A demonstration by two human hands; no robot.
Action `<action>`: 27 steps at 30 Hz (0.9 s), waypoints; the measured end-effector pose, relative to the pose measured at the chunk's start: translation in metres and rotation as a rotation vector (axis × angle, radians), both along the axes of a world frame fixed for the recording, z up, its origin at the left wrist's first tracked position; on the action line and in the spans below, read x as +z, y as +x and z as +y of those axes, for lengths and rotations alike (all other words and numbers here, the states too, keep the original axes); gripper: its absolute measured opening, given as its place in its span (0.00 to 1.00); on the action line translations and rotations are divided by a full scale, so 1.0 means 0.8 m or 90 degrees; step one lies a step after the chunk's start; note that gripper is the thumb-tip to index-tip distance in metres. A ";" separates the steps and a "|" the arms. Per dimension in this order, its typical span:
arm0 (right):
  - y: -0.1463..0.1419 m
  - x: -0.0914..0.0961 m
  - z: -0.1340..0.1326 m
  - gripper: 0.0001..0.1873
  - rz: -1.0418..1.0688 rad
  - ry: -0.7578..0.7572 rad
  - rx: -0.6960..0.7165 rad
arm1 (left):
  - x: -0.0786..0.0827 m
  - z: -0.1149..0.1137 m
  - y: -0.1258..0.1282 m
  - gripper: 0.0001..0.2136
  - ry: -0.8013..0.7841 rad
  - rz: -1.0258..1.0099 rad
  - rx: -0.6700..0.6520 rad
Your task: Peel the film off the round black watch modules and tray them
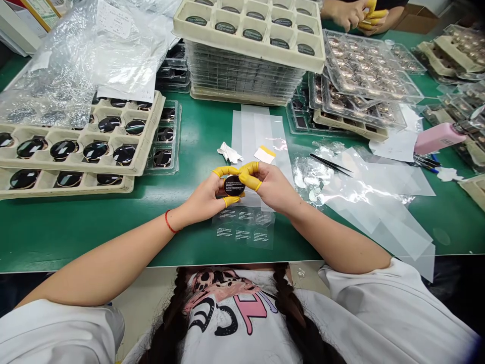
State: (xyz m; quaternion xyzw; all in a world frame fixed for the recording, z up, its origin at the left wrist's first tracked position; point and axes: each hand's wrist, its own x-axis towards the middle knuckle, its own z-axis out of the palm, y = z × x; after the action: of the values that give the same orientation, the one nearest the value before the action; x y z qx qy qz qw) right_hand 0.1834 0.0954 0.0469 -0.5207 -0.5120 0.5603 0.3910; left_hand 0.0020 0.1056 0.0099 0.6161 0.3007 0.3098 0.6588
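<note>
Left hand [204, 198] and right hand [271, 187] pinching round glossy black disc [234, 185], printed film on its face, held over green bench [94, 227]; yellow rubber finger cots [248, 176] gripping edge, elbows spread; printed clear film [242, 227] just below, beige moulded tray [76, 156] left.

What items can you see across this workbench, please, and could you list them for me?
Workbench: one, green, under everything
Beige trays of black discs: several, left and far centre
Clear trays of bronze-coloured pieces: several, far right
Black disc: one, black, between the hands
Printed film sheet: one, clear, below the hands
Cloth: one, white, beyond the hands
Tweezers: one, black, right of the hands
Bottle: one, pink, far right
Co-worker's hands: two, yellow finger cots, far edge
Left hand: one, yellow finger cots, on the disc
Right hand: one, yellow finger cots, on the disc
</note>
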 end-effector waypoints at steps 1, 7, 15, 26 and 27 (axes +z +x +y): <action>0.000 0.000 0.000 0.11 0.000 0.002 0.000 | 0.000 0.000 0.000 0.24 0.001 0.000 -0.001; -0.001 -0.001 -0.001 0.09 0.001 0.020 0.004 | 0.002 -0.001 0.001 0.24 0.002 -0.002 -0.003; 0.000 -0.001 0.000 0.09 -0.026 0.048 0.006 | 0.001 -0.001 0.000 0.24 -0.018 -0.015 -0.002; 0.000 -0.001 -0.001 0.09 -0.047 0.059 0.008 | 0.001 -0.001 0.000 0.23 -0.023 -0.014 -0.003; 0.000 0.000 -0.001 0.09 -0.047 0.059 0.007 | 0.001 -0.001 0.000 0.24 -0.022 -0.009 -0.003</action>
State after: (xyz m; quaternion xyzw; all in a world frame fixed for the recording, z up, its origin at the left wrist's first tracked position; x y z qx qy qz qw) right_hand 0.1835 0.0948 0.0466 -0.5193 -0.5541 0.5188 0.3925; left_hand 0.0018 0.1050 0.0110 0.6033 0.2996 0.3075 0.6721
